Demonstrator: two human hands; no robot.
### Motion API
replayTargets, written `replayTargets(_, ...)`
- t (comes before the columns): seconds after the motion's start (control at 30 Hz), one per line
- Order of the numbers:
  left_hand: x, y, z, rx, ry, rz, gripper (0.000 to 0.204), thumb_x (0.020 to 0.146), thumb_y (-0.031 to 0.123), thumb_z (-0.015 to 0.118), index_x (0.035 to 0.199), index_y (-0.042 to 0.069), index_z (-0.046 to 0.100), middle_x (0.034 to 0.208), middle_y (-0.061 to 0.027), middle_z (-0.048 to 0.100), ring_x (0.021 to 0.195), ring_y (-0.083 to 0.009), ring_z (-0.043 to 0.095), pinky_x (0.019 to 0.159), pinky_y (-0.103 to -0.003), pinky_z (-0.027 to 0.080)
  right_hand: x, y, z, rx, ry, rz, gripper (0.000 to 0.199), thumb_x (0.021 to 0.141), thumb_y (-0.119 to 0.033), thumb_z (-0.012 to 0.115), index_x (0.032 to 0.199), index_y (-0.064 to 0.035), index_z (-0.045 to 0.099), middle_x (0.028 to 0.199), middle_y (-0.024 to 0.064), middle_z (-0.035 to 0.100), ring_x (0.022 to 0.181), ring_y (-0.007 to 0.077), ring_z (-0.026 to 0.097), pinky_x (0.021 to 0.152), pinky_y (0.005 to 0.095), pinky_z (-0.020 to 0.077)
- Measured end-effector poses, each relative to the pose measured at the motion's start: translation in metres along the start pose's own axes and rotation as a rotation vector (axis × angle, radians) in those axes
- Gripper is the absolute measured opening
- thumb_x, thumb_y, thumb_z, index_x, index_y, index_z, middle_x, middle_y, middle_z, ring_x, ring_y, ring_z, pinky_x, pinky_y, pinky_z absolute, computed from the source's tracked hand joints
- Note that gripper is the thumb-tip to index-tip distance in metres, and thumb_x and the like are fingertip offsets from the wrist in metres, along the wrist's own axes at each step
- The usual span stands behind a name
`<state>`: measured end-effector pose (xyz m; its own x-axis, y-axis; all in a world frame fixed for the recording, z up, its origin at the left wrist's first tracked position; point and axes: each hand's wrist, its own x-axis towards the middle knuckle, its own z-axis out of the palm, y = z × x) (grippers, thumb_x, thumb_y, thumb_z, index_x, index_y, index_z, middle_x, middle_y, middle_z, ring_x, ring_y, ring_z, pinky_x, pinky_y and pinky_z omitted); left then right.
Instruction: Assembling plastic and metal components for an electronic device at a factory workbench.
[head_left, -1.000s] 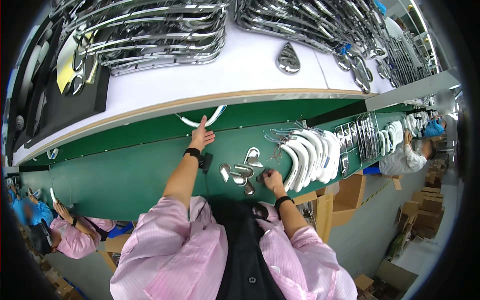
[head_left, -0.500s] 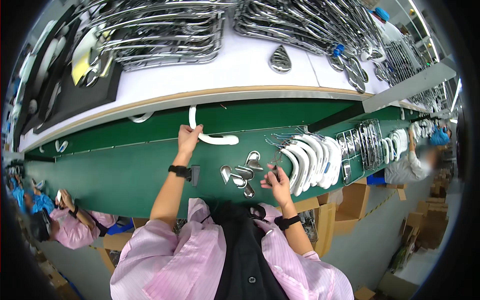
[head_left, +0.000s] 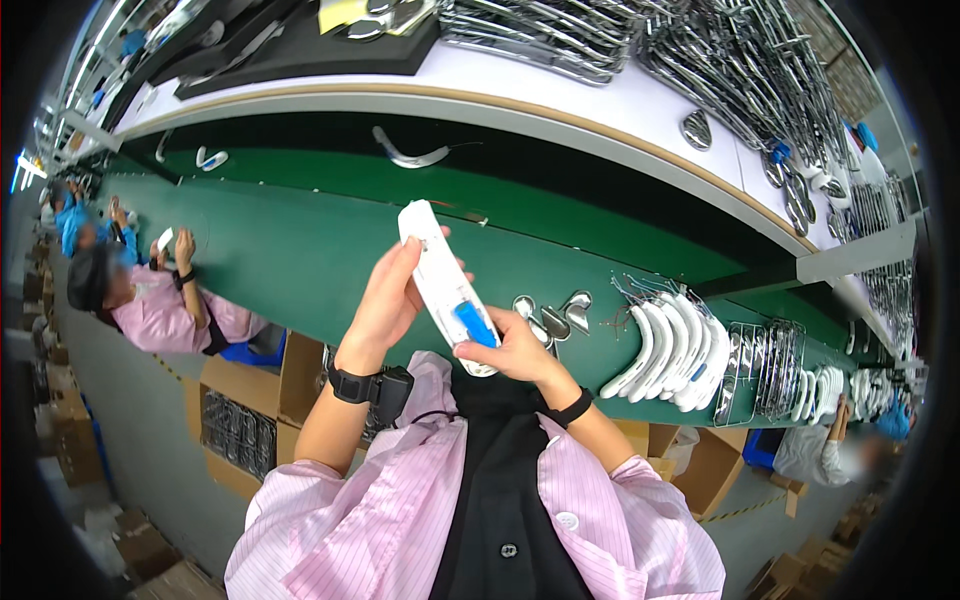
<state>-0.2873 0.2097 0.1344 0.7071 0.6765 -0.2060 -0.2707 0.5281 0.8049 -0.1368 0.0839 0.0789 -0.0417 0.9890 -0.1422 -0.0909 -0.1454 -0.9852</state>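
Note:
Both hands hold a long white plastic piece [head_left: 440, 270] tilted in front of my chest, its inner side turned up. A blue part [head_left: 473, 325] lies in its lower half. My left hand [head_left: 385, 300] is closed around its upper left side, thumb on the face. My right hand [head_left: 520, 348] grips the lower end, its thumb by the blue part; whether it also holds something small is hidden. Beyond the right hand, several teardrop-shaped chrome covers [head_left: 577, 310] lie on the green bench [head_left: 330, 235].
To the right stand a row of curved white pieces [head_left: 665, 350] with thin wires and a rack of chrome parts [head_left: 765, 370]. A shelf edge [head_left: 480, 103] spans overhead, loaded with chrome frames [head_left: 730, 60]. Another person in pink [head_left: 165, 300] sits at left. Cardboard boxes [head_left: 240, 385] stand below.
The white piece has come from the far side of the bench toward my chest and turned over. My right hand has left the chrome covers and joined it. The view has swung left.

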Motion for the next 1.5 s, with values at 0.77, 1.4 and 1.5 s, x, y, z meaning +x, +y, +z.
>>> replayTargets(0.77, -0.016, -0.039, 0.066, -0.294, -0.112, 0.167, 0.062, 0.092, 0.017, 0.044, 0.148, 0.011, 0.017, 0.128, -0.0200, 0.047, 0.121, -0.0352, 0.049, 0.102, -0.050, 0.041, -0.059, -0.071, 0.017, -0.797, 0.688, -0.524, 0.047, 0.074, -0.013, 0.078, 0.114, 0.0013, 0.059, 0.106, 0.0153, 0.061, 0.093, 0.0312, 0.060, 0.078, 0.0378, 0.0497)
replayTargets(1.4, -0.017, -0.041, 0.039, -0.150, -0.161, 0.192, 0.089, 0.082, -0.009, 0.059, 0.149, 0.014, 0.006, 0.130, -0.0136, 0.042, 0.120, -0.0263, 0.050, 0.099, -0.043, 0.047, -0.055, -0.058, 0.025, -0.451, 0.541, -0.339, 0.056, 0.068, -0.008, 0.083, 0.118, -0.0026, 0.060, 0.119, 0.0123, 0.054, 0.093, 0.0213, 0.062, 0.073, 0.0320, 0.0542)
replayTargets(1.5, -0.017, -0.041, 0.044, -0.208, -0.160, 0.210, 0.090, 0.079, -0.007, 0.062, 0.150, 0.014, 0.010, 0.126, -0.0136, 0.046, 0.115, -0.0264, 0.054, 0.101, -0.049, 0.047, -0.051, -0.055, 0.036, 0.010, 0.687, -0.333, 0.052, 0.079, -0.014, 0.076, 0.122, 0.0022, 0.052, 0.111, 0.0122, 0.057, 0.081, 0.0172, 0.063, 0.066, 0.0274, 0.0531)
